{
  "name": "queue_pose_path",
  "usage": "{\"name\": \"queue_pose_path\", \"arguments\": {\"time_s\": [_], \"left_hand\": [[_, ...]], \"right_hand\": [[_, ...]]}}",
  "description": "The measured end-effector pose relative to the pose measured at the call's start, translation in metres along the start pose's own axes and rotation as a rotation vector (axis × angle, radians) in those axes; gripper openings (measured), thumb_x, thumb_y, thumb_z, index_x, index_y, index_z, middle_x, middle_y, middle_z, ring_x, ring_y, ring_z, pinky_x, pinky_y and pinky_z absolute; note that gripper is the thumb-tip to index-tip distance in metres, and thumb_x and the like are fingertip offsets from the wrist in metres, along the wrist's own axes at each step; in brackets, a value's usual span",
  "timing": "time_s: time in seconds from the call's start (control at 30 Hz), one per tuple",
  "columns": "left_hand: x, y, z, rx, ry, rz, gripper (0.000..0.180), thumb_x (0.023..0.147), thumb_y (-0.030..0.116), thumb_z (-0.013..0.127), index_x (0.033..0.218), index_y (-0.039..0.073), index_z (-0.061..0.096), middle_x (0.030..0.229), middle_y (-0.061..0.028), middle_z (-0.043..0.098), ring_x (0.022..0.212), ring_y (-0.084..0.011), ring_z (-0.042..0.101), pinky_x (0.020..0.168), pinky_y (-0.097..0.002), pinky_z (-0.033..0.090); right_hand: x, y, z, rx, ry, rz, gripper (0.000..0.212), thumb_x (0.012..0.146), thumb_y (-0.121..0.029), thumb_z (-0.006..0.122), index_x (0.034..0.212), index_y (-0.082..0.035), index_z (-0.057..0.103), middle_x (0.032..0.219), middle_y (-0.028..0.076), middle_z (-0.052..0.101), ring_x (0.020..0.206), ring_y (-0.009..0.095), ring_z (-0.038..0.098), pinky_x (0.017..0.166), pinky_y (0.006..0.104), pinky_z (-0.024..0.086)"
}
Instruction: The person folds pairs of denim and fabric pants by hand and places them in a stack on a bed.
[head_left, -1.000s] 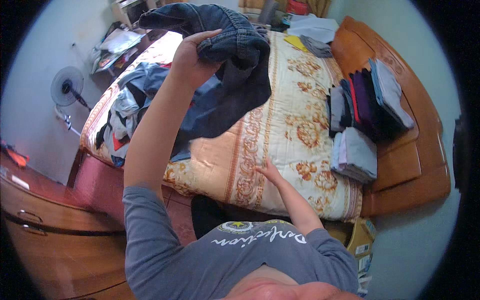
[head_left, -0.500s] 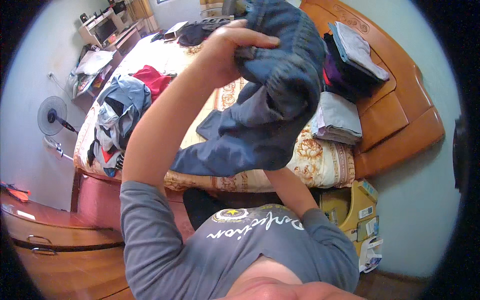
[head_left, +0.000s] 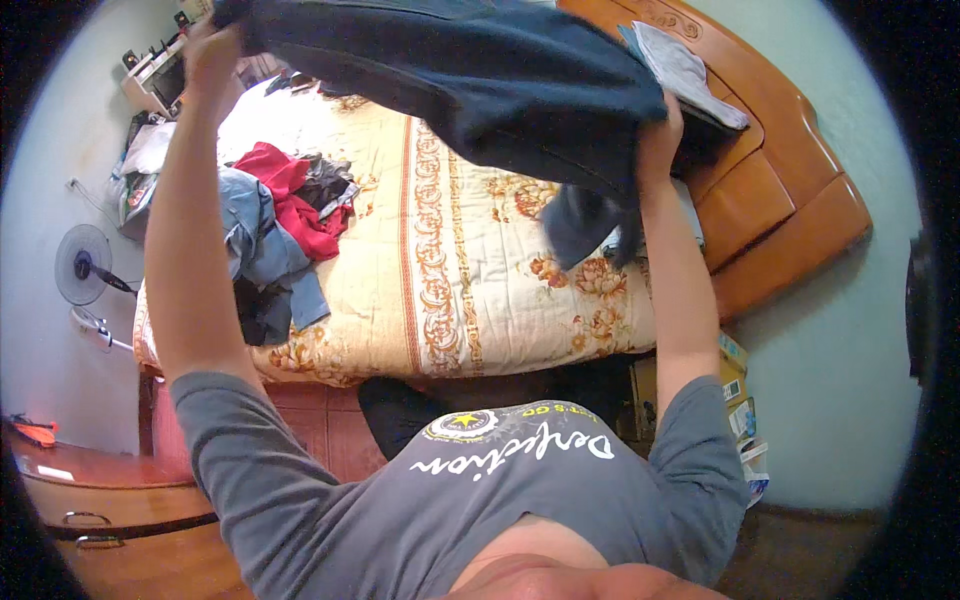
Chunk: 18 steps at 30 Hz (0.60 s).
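I see the left hand (head_left: 212,62) and right hand (head_left: 661,140) clutching dark jeans (head_left: 450,80) above the bed (head_left: 380,240). A slack grip could drop them

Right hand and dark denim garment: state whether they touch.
Touching. The head view shows the right hand closed on the dark denim garment at its right end.

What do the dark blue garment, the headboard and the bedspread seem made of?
Dark blue garment: possibly denim, matte, hanging in soft folds.
Headboard: probably varnished wood, given its brown sheen and carving.
Bedspread: fabric, perhaps cotton, mostly matte, with wrinkles and printed-looking flowers.
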<state>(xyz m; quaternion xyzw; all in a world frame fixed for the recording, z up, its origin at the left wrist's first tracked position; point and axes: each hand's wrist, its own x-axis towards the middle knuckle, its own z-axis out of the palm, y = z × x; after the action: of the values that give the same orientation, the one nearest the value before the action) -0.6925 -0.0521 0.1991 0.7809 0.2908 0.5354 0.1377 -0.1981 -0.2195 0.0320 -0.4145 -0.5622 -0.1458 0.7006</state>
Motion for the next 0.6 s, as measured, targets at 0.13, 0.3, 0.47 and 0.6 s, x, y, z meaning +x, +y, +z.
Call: {"name": "queue_pose_path", "arguments": {"time_s": [0.13,0.3,0.47,0.6], "left_hand": [[-0.054,0.007,-0.005,0.645,0.521,0.584,0.013,0.074,0.012,0.057,0.082,0.002,0.06,0.077,-0.0159,0.062,0.073,-0.0336,0.06,0.066,-0.0415,0.045],[-0.211,-0.129,-0.003,0.768,0.269,0.381,0.029,0.077,0.007,0.056,0.104,-0.002,0.052,0.105,-0.0185,0.054,0.102,-0.0357,0.05,0.087,-0.0405,0.04],[-0.448,-0.241,0.071,0.361,0.205,-0.793,0.036,0.086,0.023,0.045,0.112,-0.001,0.048,0.111,-0.0224,0.051,0.104,-0.0351,0.048,0.089,-0.0396,0.037],[-0.554,-0.24,0.099,0.459,0.167,-0.911,0.05,0.089,0.026,0.044,0.129,-0.002,0.034,0.124,-0.023,0.044,0.115,-0.0354,0.042,0.097,-0.0364,0.031]], "right_hand": [[-0.016,-0.04,0.023,-0.374,-0.025,-0.236,0.026,0.075,-0.004,0.058,0.101,0.0,0.053,0.09,0.019,0.059,0.087,0.035,0.059,0.074,0.0352,0.045],[-0.183,0.021,0.051,-0.612,-0.522,-0.032,0.035,0.076,-0.015,0.054,0.108,-0.004,0.051,0.1,0.022,0.055,0.093,0.039,0.053,0.082,0.0463,0.041],[-0.387,0.032,0.038,-0.676,-1.504,0.682,0.045,0.079,-0.019,0.049,0.121,-0.003,0.044,0.121,0.023,0.046,0.11,0.037,0.046,0.094,0.0443,0.036],[-0.407,0.02,-0.003,-0.618,-1.474,0.646,0.059,0.072,-0.028,0.061,0.122,-0.005,0.043,0.119,0.021,0.049,0.106,0.037,0.049,0.09,0.0434,0.039]]}}
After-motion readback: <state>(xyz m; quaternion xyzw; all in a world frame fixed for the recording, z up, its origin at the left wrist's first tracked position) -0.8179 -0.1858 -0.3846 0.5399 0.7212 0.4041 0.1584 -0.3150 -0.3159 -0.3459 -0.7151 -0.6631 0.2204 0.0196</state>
